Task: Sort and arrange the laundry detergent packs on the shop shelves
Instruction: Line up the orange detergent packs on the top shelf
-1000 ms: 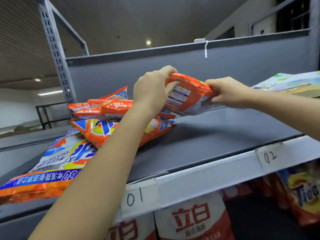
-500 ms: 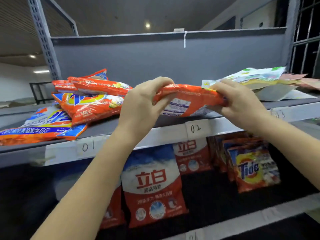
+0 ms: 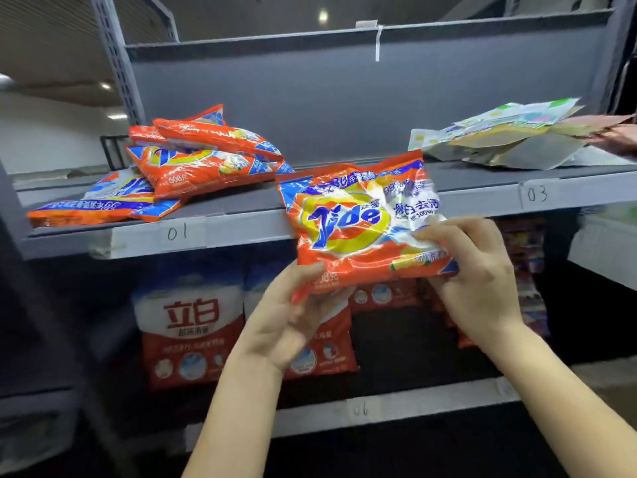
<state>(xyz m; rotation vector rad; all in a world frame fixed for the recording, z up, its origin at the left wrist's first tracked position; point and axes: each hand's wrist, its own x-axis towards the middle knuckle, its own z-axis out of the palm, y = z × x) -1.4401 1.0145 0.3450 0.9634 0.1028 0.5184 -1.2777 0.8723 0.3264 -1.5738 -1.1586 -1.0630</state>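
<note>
Left of me, a pile of orange packs (image 3: 193, 167) lies on the shelf (image 3: 241, 232). My left hand (image 3: 293, 315) pinches the Tide pack (image 3: 362, 222) at its bottom corner, my right hand (image 3: 472, 270) curls round its right edge, before the shelf lip. It seems soft, slumping and slick, so edges suit my grip best.

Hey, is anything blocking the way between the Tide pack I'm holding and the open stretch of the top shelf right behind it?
Nothing visible does. The Tide pack, held by the left hand and right hand, is in front of a bare stretch of the top shelf. The orange pile lies left, the flattened packs right.
</note>
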